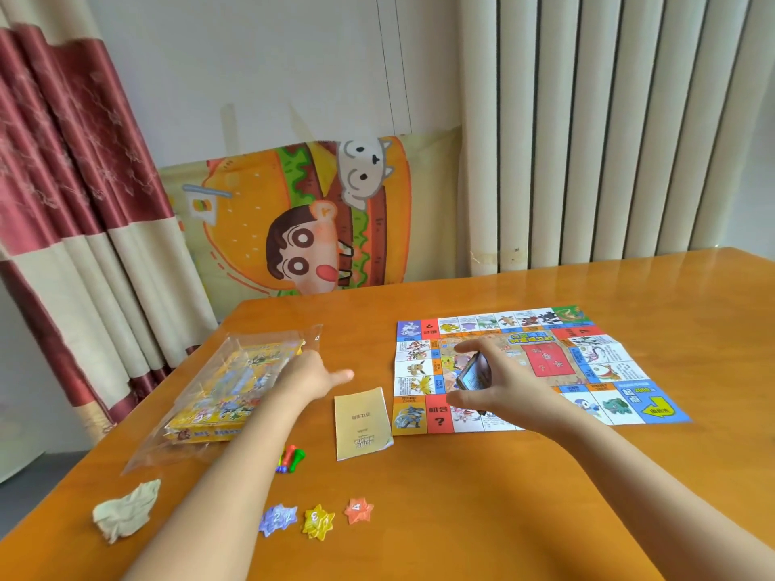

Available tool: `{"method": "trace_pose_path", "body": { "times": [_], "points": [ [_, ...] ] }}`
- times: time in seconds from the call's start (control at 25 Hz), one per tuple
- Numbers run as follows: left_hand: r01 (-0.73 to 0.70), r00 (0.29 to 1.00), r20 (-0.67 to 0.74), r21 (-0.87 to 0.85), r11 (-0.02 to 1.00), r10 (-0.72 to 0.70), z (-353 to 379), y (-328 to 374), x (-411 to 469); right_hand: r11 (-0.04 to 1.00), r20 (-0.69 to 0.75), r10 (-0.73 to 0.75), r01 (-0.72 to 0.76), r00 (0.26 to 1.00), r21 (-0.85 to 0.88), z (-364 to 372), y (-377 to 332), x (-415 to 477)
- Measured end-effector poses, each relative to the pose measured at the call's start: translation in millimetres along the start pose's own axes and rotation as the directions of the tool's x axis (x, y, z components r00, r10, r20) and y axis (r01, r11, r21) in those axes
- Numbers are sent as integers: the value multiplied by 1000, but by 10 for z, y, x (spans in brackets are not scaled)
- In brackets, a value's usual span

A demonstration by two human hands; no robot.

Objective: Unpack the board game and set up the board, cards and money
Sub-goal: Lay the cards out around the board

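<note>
At the far left of the table [461,517] lies one crumpled wad of pale paper [121,511]. Beyond it, one yellow box [226,392] sits inside one clear bag [167,446], near the left edge. The left hand [310,373] reaches to the right end of the box. Its thumb sticks out to the right, apart from the rest. The other fingers blur into the bag, so I cannot tell whether they grip it.

Just beside the left forearm is one small heap of pawns [290,457]. Red, green, yellow and blue show, but the count is unclear. Near the front edge lie three lots of star tokens in a row: blue [279,519] marked 2, yellow [318,521] marked 3 and orange [359,510] marked 4. The blue looks like more than one piece.

One tan leaflet [361,423] lies flat between the pawns and the board, its right edge touching the board's near left corner.

One board [608,371] is spread open and flat on the table's right half, creased along its folds. Over its left part, the right hand [495,387] holds one stack of cards [474,371], tilted. The thumb is below and the fingers above, clamped on the stack's edges.
</note>
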State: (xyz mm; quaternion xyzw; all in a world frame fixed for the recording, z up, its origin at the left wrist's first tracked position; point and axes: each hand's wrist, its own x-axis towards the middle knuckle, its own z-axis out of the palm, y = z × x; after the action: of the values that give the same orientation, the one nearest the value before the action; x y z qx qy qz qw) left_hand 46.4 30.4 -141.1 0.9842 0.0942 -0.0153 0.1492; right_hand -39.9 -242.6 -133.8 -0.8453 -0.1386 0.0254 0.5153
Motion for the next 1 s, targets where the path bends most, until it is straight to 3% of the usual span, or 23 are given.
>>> {"method": "trace_pose_path", "body": {
  "times": [0.08,0.16,0.28,0.56,1.0],
  "points": [
    [-82,986,152,131,988,61,66,74,-110,1000,0,-10,10,1000,4,47,11,-2],
    [-187,945,292,111,976,148,164,133,-156,1000,16,-16,16,1000,-8,83,18,-2],
    [-222,914,383,194,956,134,137,173,-133,999,42,-29,28,999,19,118,31,17],
    [-187,921,389,380,906,26,108,201,-77,1000,76,-21,22,997,-14,145,47,114],
    [-201,892,434,134,970,125,101,201,-107,998,24,-64,63,998,25,121,-26,109]
  ]
}}
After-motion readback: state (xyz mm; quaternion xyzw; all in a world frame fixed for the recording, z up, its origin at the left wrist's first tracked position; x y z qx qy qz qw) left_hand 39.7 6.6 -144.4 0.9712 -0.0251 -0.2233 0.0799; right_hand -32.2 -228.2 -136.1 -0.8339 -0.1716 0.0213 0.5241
